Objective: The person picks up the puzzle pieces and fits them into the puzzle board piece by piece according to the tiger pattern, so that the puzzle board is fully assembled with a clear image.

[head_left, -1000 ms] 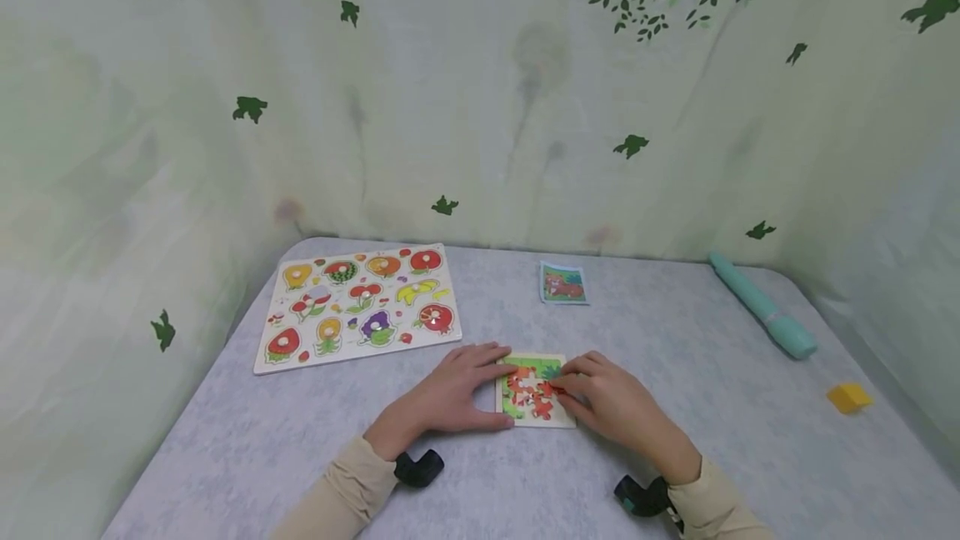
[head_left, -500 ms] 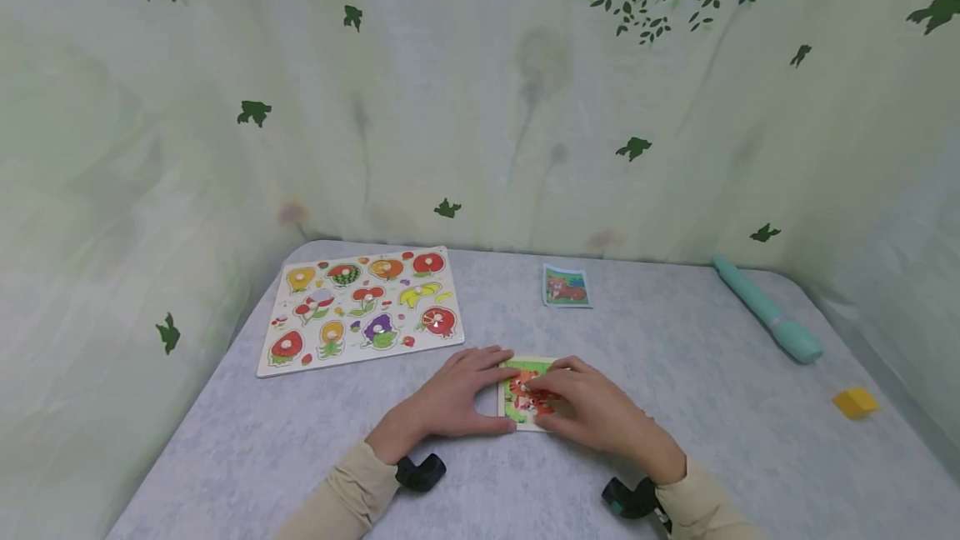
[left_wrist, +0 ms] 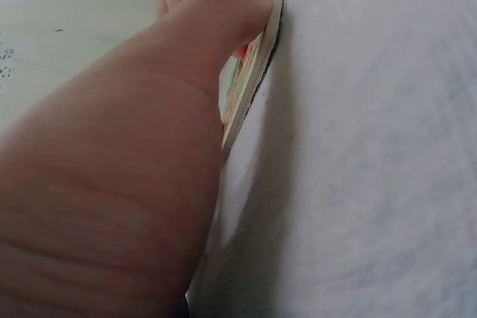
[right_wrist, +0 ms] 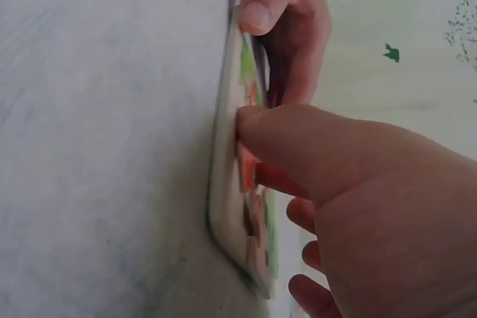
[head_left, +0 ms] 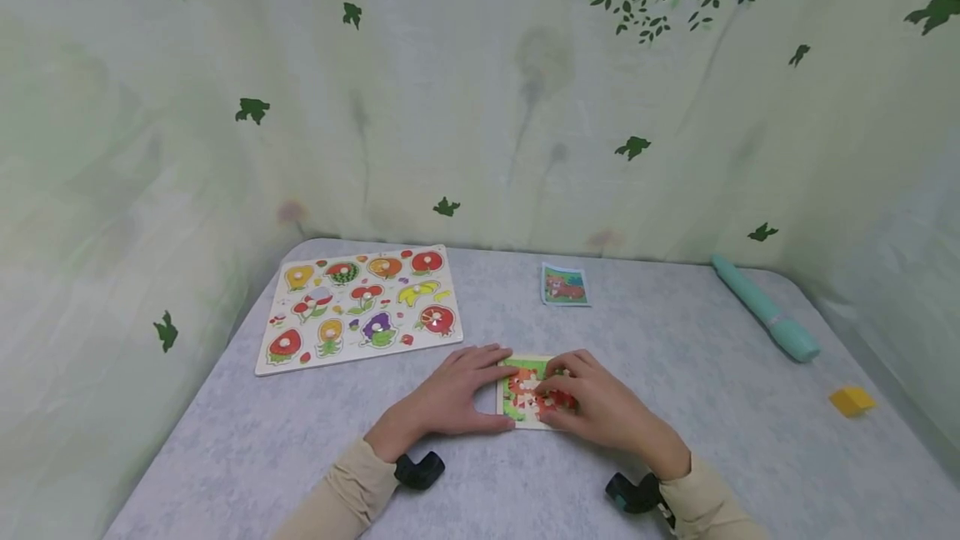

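In the head view, a small wooden jigsaw puzzle (head_left: pixel 528 366) with an orange-and-red animal picture on green lies flat on the table. My left hand (head_left: pixel 465 394) rests at its left side, with index finger and thumb stretched onto the tray's edge. Over its right part my right hand (head_left: pixel 600 402) has thumb and fingers bent together on a red puzzle piece (head_left: pixel 558 400). The right wrist view shows the thumb and a fingertip at the red piece (right_wrist: pixel 247 173), close to the tray's surface. My right fingers hide part of the picture.
A fruit peg puzzle board (head_left: pixel 360 307) lies at the left back. Behind the jigsaw is a small picture card (head_left: pixel 566 286) showing an animal. A teal rolled, tapered object (head_left: pixel 765 308) and a yellow block (head_left: pixel 852 401) lie to the right. Curtains (head_left: pixel 480 107) enclose the table.
My right hand moved left over the jigsaw with the piece, then slightly back to the right. The left hand stays at the tray's left edge.
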`<state>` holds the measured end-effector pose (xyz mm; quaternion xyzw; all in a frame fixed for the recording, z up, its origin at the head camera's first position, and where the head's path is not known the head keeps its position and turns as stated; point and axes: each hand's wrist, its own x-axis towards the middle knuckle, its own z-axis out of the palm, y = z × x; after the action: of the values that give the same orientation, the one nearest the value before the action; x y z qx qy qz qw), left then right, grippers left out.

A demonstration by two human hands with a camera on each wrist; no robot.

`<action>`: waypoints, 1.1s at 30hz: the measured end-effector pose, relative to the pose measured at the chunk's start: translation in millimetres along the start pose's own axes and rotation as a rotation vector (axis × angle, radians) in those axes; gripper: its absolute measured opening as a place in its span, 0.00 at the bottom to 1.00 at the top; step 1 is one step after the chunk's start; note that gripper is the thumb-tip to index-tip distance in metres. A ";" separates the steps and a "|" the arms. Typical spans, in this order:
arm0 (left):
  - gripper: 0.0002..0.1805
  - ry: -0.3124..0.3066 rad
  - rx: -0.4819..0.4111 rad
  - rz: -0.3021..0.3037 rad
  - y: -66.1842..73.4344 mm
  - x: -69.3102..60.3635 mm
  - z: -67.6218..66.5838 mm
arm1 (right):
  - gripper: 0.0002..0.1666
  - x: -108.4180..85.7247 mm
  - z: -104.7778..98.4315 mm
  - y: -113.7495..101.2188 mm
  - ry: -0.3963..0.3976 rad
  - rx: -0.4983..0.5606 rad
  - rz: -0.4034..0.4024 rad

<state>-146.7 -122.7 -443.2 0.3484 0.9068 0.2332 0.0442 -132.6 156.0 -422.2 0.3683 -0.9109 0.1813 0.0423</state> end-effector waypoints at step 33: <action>0.42 0.005 -0.008 0.012 0.4 -0.9 -2.6 | 0.10 19.7 -15.7 13.9 -0.154 0.179 -0.030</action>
<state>-146.4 -124.1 -440.8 0.3530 0.9039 0.2379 0.0417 -157.3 158.0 -407.6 0.3970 -0.8860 0.2325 -0.0580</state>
